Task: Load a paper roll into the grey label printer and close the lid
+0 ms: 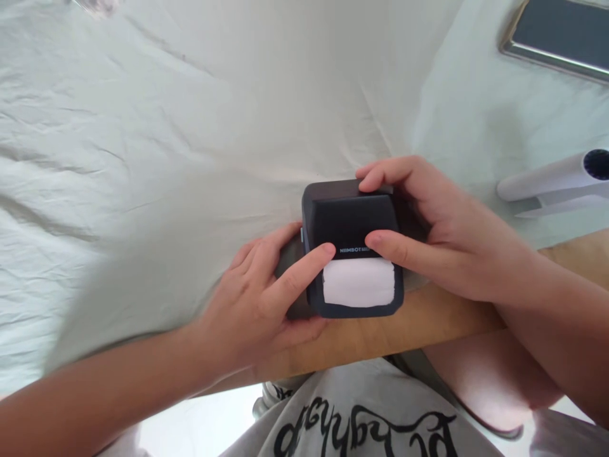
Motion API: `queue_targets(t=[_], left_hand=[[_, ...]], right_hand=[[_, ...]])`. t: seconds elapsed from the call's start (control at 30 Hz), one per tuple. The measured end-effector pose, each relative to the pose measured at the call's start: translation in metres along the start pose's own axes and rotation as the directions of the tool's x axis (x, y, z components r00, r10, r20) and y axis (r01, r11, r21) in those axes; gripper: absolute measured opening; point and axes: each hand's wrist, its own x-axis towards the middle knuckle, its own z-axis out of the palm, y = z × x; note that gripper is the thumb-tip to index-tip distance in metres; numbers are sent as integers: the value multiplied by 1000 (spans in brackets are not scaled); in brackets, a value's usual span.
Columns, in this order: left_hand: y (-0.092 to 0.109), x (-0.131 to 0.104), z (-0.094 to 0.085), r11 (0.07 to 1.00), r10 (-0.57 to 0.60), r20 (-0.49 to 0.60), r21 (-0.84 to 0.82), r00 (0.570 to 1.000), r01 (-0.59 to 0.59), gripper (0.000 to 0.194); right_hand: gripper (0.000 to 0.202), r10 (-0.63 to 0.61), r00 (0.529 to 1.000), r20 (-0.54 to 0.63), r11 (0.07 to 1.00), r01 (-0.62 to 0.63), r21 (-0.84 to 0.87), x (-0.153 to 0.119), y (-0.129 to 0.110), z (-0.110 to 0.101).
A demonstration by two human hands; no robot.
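Observation:
A dark label printer [352, 222] marked NIIMBOT is held near the table's front edge, its lettered top facing up. A white patch [359, 282] covers the lower part of its top face. My left hand [266, 292] grips the printer's left side, thumb on top beside the lettering. On the other side, my right hand [428, 235] wraps round the right side, with its thumb by the lettering and fingers over the far edge. The undersides of the printer and some fingertips are hidden.
A white cloth [190, 127] with creases covers the table, leaving a wooden front edge [371, 336] bare. At right lie a white roll [542, 181] with a dark end and a phone-like dark slab [561, 35]. A shiny clear item [98, 5] is cut off at top left.

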Motion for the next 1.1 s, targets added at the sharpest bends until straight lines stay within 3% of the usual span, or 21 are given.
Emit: queue_targets(t=[0.1,0.2,0.3,0.4,0.53,0.67,0.97,1.1], left_hand=[[0,0,2,1000,2,-36,16,999,-1,73],[2,0,4,1000,-24,-97,2,995,24,95],[3,1,4,998,-61,-49,-12,997,61,107],[3,1,0,998,-64,-8,27,998,64,103],[3,0,-4,997,-60,40,48,997,58,102],[4,-2,-6,994,-108,43,23,993,107,103],[6,3,-10,982,-166,72,-78,984,171,94],[5,4,-7,986,-146,56,-78,988,150,95]], right_hand=[[44,-3,1000,5,1000,3,1,1,4,1],[42,-59,998,-20,998,58,-38,-3,5,5],[35,-160,974,-158,972,127,-200,-13,0,8],[34,-178,952,-249,943,93,-319,-23,-3,6],[45,-86,994,-73,977,69,-201,-25,-1,-2],[58,-66,994,89,981,81,-176,-21,1,-6],[72,-215,969,121,927,241,-286,-20,5,-5],[73,-137,988,73,958,150,-244,-21,6,1]])
